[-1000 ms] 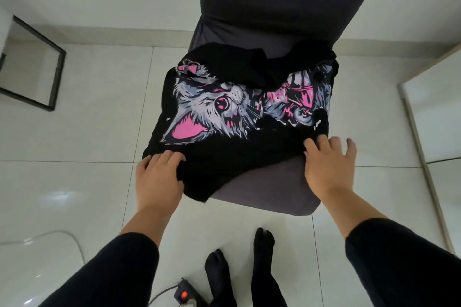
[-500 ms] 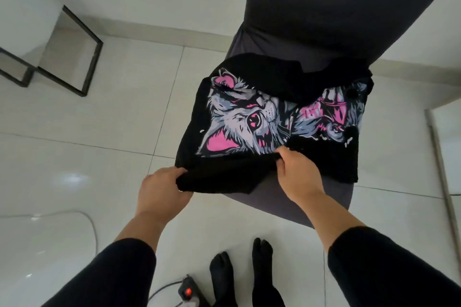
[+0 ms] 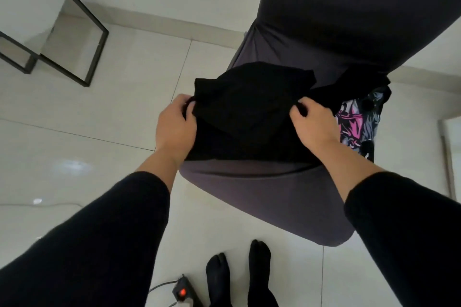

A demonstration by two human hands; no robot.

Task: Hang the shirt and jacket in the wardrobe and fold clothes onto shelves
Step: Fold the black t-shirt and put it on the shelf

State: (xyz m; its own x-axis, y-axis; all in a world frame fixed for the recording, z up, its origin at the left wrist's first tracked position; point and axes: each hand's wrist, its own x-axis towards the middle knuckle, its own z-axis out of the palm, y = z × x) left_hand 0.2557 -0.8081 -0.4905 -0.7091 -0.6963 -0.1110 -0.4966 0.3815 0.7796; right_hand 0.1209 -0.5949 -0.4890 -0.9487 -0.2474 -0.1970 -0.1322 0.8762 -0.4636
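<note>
A black T-shirt point(image 3: 249, 112) with a pink and grey cat print lies on the seat of a dark grey chair point(image 3: 269, 197). Its near part is folded up over the print, so only a strip of the print shows at the right edge. My left hand point(image 3: 177, 122) grips the folded cloth at its left edge. My right hand point(image 3: 311, 119) pinches the folded cloth at its right side. Both hands hold the fold over the middle of the seat.
The chair's tall back point(image 3: 349, 7) rises behind the shirt. A black metal frame point(image 3: 82, 45) stands on the white tiled floor at the left. A power strip point(image 3: 183, 290) with a red light lies by my feet point(image 3: 239, 274). A pale panel edge point(image 3: 446, 157) runs along the right.
Both hands took the shirt's near hem and carried it up and away over the cat print, hiding most of it. The camera has moved closer and to the left.
</note>
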